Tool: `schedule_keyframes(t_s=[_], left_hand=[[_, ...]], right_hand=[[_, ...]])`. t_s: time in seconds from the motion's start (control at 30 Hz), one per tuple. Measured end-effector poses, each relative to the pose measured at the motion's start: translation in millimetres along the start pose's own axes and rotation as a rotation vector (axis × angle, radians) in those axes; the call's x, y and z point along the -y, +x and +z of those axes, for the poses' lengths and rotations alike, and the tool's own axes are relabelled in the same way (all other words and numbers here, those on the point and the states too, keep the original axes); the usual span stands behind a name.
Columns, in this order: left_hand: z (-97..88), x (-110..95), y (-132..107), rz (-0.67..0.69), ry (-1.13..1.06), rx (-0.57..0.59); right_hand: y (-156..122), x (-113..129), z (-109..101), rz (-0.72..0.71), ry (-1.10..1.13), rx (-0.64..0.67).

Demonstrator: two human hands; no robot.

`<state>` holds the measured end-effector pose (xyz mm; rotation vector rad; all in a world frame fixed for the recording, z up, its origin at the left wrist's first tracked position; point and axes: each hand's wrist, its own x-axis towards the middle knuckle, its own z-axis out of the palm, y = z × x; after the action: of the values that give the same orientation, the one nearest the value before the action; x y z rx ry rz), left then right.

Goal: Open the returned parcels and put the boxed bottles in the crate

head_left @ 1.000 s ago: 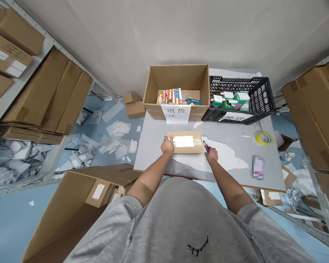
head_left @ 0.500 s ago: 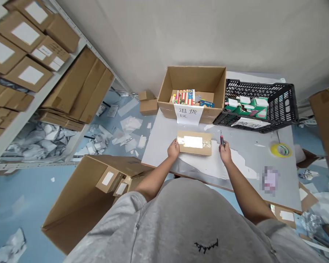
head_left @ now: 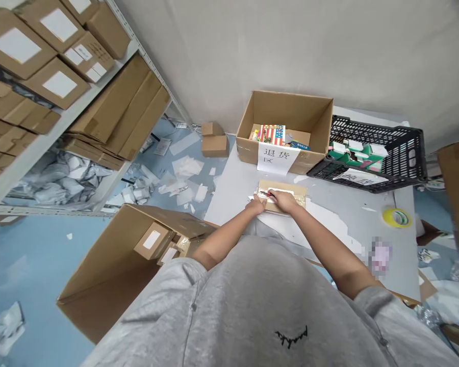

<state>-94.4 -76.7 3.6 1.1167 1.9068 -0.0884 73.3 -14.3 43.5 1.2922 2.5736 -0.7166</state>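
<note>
A small taped cardboard box (head_left: 300,190) with a white label lies on the grey table (head_left: 229,199), near its front edge. My left hand (head_left: 256,205) is closed on the box's left end. Over the box's top is my right hand (head_left: 285,201), fingers wrapped round a red and black utility knife (head_left: 269,193). The knife's tip points left, at the taped left end of the box, close to my left fingers. Whether the blade touches the tape I cannot tell. My right hand covers much of the label. White paper (head_left: 321,220) lies beneath and to the right of the box.
Behind stand an open carton (head_left: 248,148) with books and a black crate (head_left: 415,158) with green-white boxes. Yellow tape (head_left: 397,217) lies at right. A large open carton (head_left: 95,285) is at lower left, near shelves (head_left: 130,53) of boxes. Paper scraps (head_left: 187,168) litter the floor.
My right hand has moved left with the utility knife, from beside the box to over its left end. The knife has turned from pointing away to pointing left. The view has shifted slightly.
</note>
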Motion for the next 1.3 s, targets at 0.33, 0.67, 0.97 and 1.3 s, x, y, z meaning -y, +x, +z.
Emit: schedule_keyframes(t_s=[0.33,0.67,0.97,1.3], left_hand=[[-6.0,-1,10,-0.014,0.043,0.075],[-4.3,-2,14,-0.044,0.057,0.063],[-7.7,-4,9,-0.039,0.033,0.062],[-14.6,-6,1,-0.013,0.042,0.089]], right_hand=[[7,20,-7,0.071,-0.175,0.057],[4,35,-13,0.235,-0.245,0.110],[-37,11,-17,0.437,-0.244,0.072],[-116,-54,-28,0.725,-0.207,0.039]])
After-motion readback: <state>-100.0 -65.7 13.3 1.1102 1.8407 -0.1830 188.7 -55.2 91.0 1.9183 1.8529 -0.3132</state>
